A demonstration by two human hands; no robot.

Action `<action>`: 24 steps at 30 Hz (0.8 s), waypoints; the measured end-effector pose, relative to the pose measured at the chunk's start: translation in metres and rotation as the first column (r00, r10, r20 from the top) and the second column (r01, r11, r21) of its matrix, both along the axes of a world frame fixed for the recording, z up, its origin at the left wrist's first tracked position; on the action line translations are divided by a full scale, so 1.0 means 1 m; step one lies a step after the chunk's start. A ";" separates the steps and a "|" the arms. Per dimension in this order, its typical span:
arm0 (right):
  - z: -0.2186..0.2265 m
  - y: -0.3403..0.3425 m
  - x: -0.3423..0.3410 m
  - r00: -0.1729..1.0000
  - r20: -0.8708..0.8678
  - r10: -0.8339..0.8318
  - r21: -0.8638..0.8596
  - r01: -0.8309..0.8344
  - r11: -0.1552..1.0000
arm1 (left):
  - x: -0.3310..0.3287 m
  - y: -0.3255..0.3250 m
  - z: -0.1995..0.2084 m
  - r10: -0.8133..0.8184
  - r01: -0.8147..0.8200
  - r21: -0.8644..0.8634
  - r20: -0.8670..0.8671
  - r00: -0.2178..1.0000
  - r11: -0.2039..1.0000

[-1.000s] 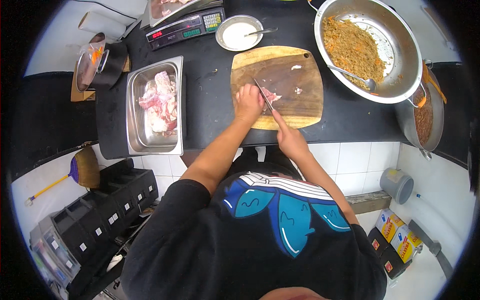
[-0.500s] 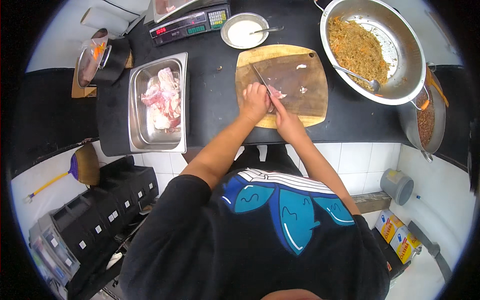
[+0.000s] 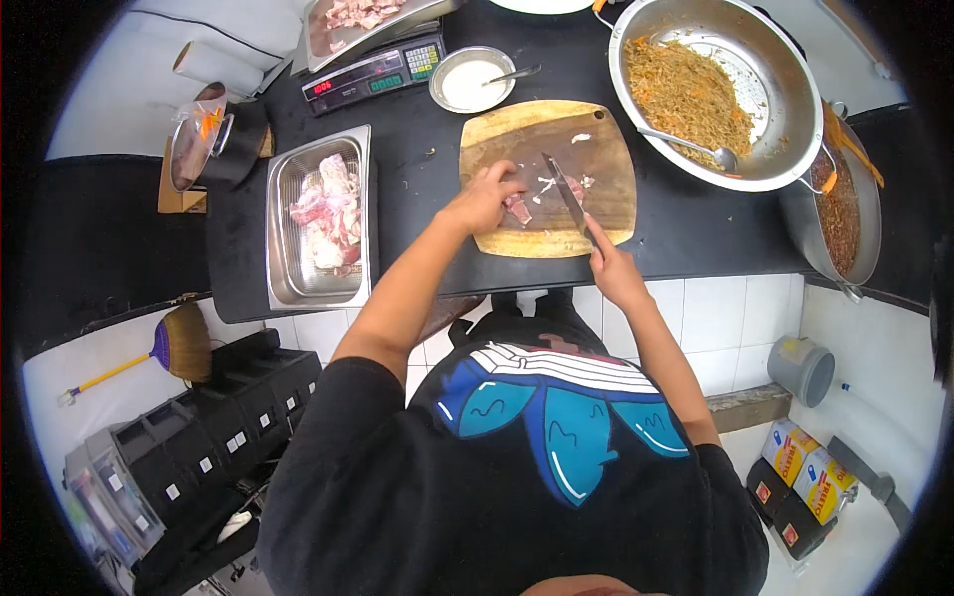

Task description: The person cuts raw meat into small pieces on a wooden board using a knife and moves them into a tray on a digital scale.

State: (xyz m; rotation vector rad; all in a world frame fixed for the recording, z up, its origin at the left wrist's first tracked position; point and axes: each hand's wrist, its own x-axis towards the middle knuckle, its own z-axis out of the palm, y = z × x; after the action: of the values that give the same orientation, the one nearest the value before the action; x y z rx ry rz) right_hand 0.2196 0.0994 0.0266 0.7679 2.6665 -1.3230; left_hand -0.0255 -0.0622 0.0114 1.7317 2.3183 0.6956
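My right hand grips the handle of a kitchen knife, whose blade slants up and left across a rounded wooden cutting board. Toward the left of the board, my left hand has bent fingers on a piece of raw meat, part of which is hidden under them. Another bit of meat lies against the right side of the blade. Small pale scraps are scattered around the board. Left of it, a perforated steel pan holds larger chunks of raw meat.
Behind stand a digital scale with a meat tray on it, and a bowl of white liquid with a spoon. A big steel basin of shredded food is at far right, beside a pan of reddish-brown grains. A dark pot stands far left.
My hands have moved apart: the right has drawn the knife rightward off the meat, and the left has shifted slightly left. A separate meat bit now shows beside the blade. The whole view has shifted slightly.
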 end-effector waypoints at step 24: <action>0.024 -0.032 0.017 0.949 0.171 0.264 0.109 -0.284 0.953 | 0.049 -0.008 0.014 0.556 -0.518 -0.220 0.182 0.811 0.827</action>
State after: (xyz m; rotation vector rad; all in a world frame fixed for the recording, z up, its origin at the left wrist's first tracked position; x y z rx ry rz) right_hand 0.2366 0.0673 0.0506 0.4637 2.6367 -0.9869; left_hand 0.0236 -0.0706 0.0256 0.8475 2.6086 0.7223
